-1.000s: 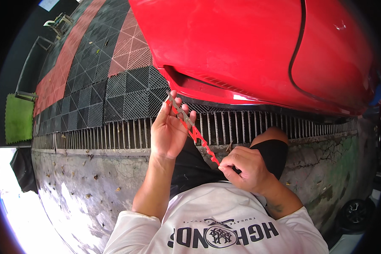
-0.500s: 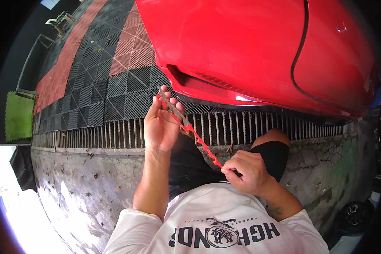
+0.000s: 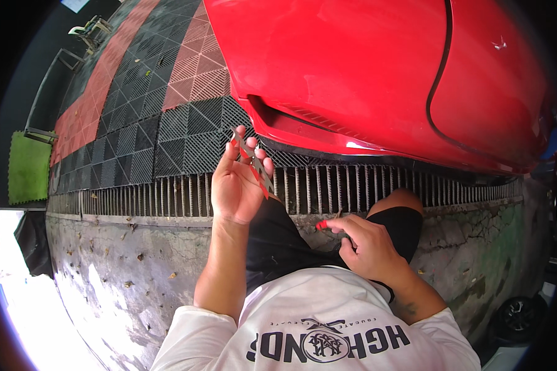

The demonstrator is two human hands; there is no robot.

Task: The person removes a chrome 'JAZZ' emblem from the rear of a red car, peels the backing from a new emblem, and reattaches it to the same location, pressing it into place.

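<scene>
Near a red car, left hand grasping a grey-and-red strip, right hand loosely curled, red scrap at its fingertips, whether gripped unclear.

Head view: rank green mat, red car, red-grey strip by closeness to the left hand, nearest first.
1. Red-grey strip: held in the left hand.
2. Red car: ahead, to the right.
3. Green mat: far left.

Open air lies between the left hand and the right hand. Ahead, the red car body blocks the way; a bare knee stands just beyond the right hand.
</scene>
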